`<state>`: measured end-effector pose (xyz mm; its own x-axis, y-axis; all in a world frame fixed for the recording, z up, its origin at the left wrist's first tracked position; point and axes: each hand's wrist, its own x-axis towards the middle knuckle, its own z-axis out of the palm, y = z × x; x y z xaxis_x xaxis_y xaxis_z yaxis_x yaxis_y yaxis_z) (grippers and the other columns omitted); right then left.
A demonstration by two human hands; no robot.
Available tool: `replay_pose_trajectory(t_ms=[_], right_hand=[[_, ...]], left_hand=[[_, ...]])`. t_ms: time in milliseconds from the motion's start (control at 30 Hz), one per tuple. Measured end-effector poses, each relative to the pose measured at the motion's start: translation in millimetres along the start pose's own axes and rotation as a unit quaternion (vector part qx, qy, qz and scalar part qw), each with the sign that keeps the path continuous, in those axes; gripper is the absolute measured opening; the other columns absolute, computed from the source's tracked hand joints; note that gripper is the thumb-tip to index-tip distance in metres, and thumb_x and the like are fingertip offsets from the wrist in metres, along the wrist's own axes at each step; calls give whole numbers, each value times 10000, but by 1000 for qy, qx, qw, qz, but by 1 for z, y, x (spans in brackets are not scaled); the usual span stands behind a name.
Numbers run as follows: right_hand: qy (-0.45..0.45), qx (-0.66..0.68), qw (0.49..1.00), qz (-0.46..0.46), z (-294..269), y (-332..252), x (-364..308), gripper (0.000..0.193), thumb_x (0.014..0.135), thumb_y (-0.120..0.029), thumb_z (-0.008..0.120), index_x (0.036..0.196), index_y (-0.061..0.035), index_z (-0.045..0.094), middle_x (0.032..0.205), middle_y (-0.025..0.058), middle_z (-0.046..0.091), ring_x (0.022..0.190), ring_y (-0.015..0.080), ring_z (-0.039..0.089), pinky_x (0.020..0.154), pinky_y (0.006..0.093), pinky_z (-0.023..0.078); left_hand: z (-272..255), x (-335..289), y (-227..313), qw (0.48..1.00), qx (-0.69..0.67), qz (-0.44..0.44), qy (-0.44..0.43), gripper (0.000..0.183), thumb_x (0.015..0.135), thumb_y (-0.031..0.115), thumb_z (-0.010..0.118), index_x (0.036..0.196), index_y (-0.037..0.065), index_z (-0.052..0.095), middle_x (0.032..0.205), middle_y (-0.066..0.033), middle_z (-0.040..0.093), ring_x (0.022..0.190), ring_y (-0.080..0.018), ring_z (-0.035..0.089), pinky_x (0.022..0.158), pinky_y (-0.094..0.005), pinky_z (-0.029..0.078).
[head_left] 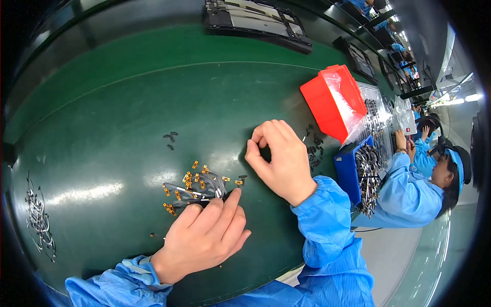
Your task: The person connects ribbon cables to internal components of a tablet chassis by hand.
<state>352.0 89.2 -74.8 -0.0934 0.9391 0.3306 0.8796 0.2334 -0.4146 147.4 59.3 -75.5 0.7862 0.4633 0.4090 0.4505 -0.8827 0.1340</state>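
Note:
A pile of small dark ribbon cables (204, 190) with gold-coloured ends lies on the green mat in front of me. My left hand (204, 235) reaches over its near side, fingers stretched out and fingertips on the cables. One fingertip rests beside a cable end (239, 182) at the pile's right. To the upper right, my right hand (279, 161) is held over the mat with its fingers curled and thumb and index finger pinched. Whatever is between those fingertips, if anything, is too small to make out.
Several small black parts (170, 138) lie beyond the pile, more (314, 151) right of my right hand. A red bin (327, 102) and a blue bin of cables (350, 174) stand at right. White cables (40, 220) lie far left. A co-worker (414, 184) sits at right.

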Motion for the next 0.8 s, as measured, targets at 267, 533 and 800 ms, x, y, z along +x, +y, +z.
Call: replay_pose_trajectory(t_ms=[267, 533, 800], right_hand=[[-92, 63, 982, -150, -30, 26, 7, 229, 780, 27, 671, 988, -67, 697, 976, 58, 640, 938, 245, 558, 801, 334, 473], [-57, 72, 987, -134, -22, 33, 3, 168, 740, -17, 735, 899, -42, 688, 962, 63, 650, 887, 247, 595, 785, 339, 486], [-37, 114, 989, -81, -23, 30, 1, 144, 749, -43, 728, 877, -41, 663, 910, 69, 626, 853, 246, 593, 748, 345, 491]], left_hand=[[0, 1, 1, 1000, -5, 5, -4, 292, 785, 373, 634, 880, 98, 626, 1129, -67, 657, 883, -152, 539, 656, -266, 372], [1, 0, 1, 1000, 2, 1, -6, 295, 785, 377, 632, 888, 101, 628, 1136, -66, 654, 895, -158, 532, 658, -270, 374], [-1, 0, 2, 1000, 16, -12, -10, 321, 795, 391, 622, 915, 93, 628, 1148, -70, 648, 915, -170, 527, 670, -280, 378]])
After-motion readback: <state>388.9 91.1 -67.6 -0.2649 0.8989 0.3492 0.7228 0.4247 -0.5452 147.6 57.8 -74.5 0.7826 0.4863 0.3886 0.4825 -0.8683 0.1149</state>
